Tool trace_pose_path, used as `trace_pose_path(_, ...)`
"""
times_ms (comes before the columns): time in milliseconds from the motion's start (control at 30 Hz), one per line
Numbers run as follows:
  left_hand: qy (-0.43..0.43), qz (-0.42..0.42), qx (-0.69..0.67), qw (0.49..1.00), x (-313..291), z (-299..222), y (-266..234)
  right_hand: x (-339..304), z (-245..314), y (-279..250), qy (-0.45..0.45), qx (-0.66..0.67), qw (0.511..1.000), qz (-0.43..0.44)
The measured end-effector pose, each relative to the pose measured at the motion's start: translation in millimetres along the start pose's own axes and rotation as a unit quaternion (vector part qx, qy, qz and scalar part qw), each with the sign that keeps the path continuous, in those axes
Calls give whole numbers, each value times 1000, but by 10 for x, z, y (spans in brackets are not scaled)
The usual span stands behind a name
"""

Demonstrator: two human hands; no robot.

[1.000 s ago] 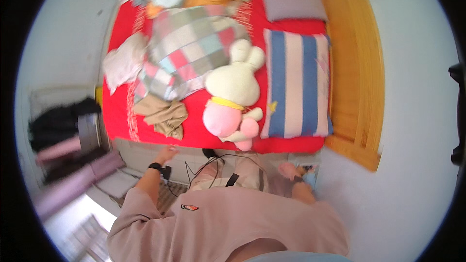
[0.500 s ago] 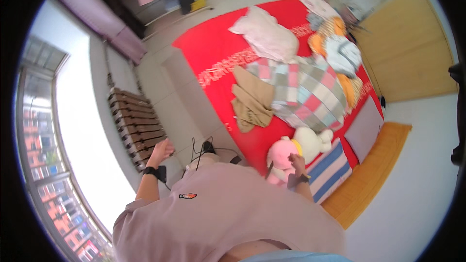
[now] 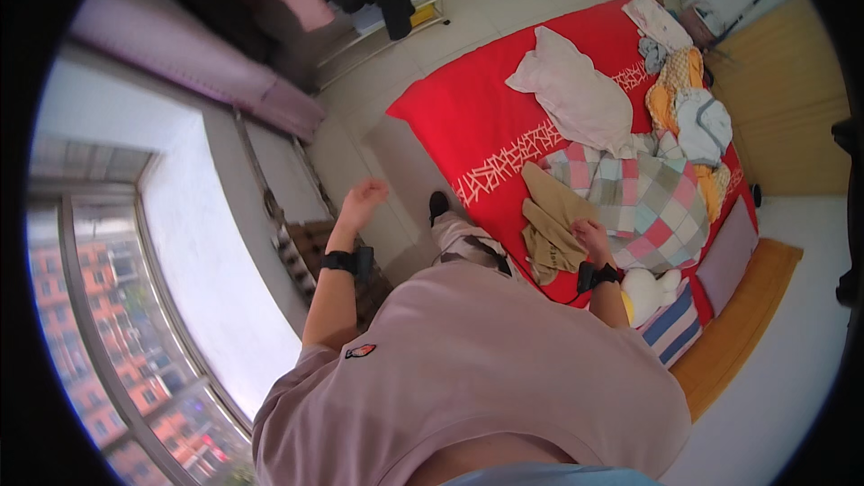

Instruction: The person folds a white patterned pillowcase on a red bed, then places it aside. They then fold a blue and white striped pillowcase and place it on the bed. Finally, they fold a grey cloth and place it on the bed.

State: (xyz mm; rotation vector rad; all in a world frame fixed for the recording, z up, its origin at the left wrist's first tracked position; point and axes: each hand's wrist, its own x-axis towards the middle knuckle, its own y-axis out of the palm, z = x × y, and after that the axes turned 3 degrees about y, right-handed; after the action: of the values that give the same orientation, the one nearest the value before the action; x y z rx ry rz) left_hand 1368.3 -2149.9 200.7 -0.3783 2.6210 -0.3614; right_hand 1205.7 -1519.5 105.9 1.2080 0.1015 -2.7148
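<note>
My left hand [image 3: 363, 202] hangs in the air above the floor between the radiator and the bed, fingers stretched out with nothing in them. At the bed's near edge, my right hand [image 3: 591, 238] hovers with loosely bent fingers and looks empty. Behind it lies a rumpled brown cloth piece [image 3: 556, 207]; I cannot make out contact between them. A white plush toy [image 3: 642, 292] is partly covered by my right forearm. Each wrist wears a black strap with a small dark device. A patchwork quilt [image 3: 661, 211] lies bunched beyond the brown cloth.
The red-covered bed [image 3: 468, 94] carries a pale pillow [image 3: 580, 94], heaped clothes [image 3: 702, 121] and a striped cushion [image 3: 670, 328]. Its wooden headboard [image 3: 747, 319] stands at right. On the left are a window [image 3: 126, 306], a radiator [image 3: 301, 247] and a wheeled clothes rack [image 3: 378, 45].
My body has turned left and moved along the bed, so the bed sits further right in view. My right hand has passed from the plush toy to near the brown cloth.
</note>
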Motion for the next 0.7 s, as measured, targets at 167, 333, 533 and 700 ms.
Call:
trace_pose_path(167,-71,31,100,992,1053,60,-924,1061,161,803,58,84,993,-62)
trace_pose_path(333,-141,1,9,990,1910,-32,-2016,1872,999,1824,115,-23,993,-1)
trace_pose_path(533,-225,105,12,968,3627,304,-2693,3507,1966,2453,156,107,975,-120)
trace_pose_path(700,-276,204,173,923,5022,855,-2955,5109,2204,2389,113,306,916,-235)
